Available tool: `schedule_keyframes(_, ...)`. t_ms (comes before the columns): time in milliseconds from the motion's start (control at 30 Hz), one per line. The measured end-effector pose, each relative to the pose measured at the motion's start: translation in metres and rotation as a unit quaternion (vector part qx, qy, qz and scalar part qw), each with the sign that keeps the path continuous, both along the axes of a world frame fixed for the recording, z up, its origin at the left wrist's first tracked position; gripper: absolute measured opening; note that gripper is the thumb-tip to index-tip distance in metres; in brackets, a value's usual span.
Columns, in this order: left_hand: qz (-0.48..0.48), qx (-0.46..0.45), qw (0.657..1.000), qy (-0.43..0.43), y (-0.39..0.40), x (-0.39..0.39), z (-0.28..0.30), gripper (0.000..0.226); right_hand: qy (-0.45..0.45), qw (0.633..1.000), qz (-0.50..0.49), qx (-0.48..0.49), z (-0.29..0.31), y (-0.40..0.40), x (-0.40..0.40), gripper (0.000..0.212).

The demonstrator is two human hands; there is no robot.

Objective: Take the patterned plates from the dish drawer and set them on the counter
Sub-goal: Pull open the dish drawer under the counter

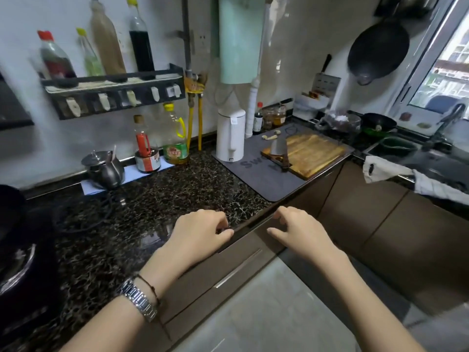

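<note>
The brown dish drawer (228,265) below the counter edge is closed, with a metal bar handle across its front. No patterned plates are in view. My left hand (200,232), with a metal watch on the wrist, hovers over the front edge of the dark speckled counter (157,199), fingers curled and holding nothing. My right hand (297,232) is just in front of the drawer's top edge, fingers loosely bent and apart, also holding nothing.
A grey mat (256,179) carries a white kettle (231,135) and a wooden cutting board (307,153) with a cleaver (279,153). Bottles, a tin and a metal pot line the back wall. A dark cooker (17,262) stands at left. Sink and towel sit at right.
</note>
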State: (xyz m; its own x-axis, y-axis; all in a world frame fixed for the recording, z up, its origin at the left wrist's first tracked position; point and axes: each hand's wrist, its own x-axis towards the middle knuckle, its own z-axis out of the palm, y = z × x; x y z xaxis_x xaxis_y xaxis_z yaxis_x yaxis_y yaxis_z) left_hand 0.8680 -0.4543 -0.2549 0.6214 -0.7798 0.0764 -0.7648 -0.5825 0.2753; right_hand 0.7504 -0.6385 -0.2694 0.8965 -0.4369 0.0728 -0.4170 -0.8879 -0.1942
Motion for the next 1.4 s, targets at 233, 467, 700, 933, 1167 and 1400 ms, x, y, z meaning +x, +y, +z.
schedule_keyframes(233, 0.004, 0.039, 0.998, 0.042, -0.063, 0.065, -0.038, 0.028, 0.002, 0.998, -0.034, 0.055, -0.039, -0.056, 0.059, 0.035)
schedule_keyframes(467, 0.07, 0.076, 0.992, 0.076, -0.115, 0.09, -0.088, 0.027, -0.006, 0.989, -0.012, 0.149, -0.095, -0.118, 0.109, 0.03)
schedule_keyframes(700, 0.236, 0.043, 0.965, 0.109, -0.199, 0.071, -0.145, 0.024, 0.025, 0.957, 0.044, 0.286, -0.158, -0.193, 0.131, 0.028)
schedule_keyframes(933, 0.338, 0.014, 0.937, 0.085, -0.237, 0.035, -0.187, 0.029, 0.105, 0.896, 0.035, 0.429, -0.205, -0.231, 0.115, 0.039)
schedule_keyframes(1167, 0.357, -0.001, 0.933, 0.04, -0.226, 0.031, -0.223, 0.049, 0.103, 0.768, -0.092, 0.625, -0.241, -0.203, 0.114, 0.064)
schedule_keyframes(1400, 0.307, -0.006, 0.951, 0.044, -0.224, 0.045, -0.267, 0.067, 0.007, 0.664, -0.161, 0.731, -0.275, -0.186, 0.148, 0.092)
